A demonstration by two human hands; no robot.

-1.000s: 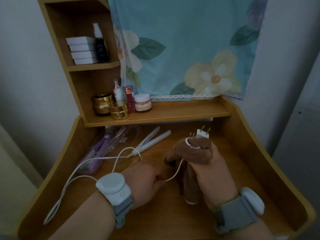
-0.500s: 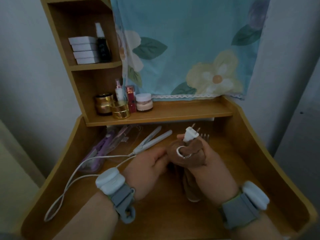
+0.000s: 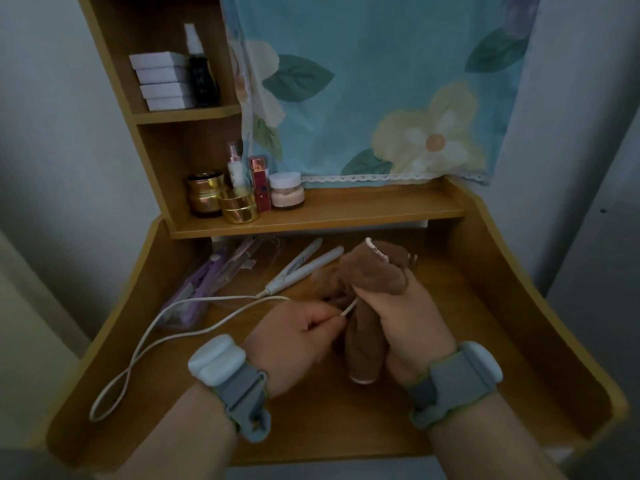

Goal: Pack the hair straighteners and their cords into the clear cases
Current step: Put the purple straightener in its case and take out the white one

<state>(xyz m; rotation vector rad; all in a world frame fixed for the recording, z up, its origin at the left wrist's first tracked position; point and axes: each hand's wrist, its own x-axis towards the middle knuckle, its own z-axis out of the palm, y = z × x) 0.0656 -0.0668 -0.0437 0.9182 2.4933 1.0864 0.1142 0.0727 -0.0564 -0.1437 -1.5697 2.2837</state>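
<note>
On the bench, the white straightener lies just beyond the left hand, which pinches its cord. Right of that hand, the right hand grips a brown cloth pouch.

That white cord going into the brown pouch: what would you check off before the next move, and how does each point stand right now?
1. Left hand pinches the white cord near the pouch: ok.
2. Right hand grips the brown pouch upright: ok.
3. Plug inside the pouch: cannot tell; only a white edge shows at its top.
4. Cord fully tucked in: not ok; a long loop lies across the desk.
5. Cord free of snags: ok; the slack lies loose on the desk.
6. White straightener in a clear case: not ok; it lies bare on the desk.
</note>
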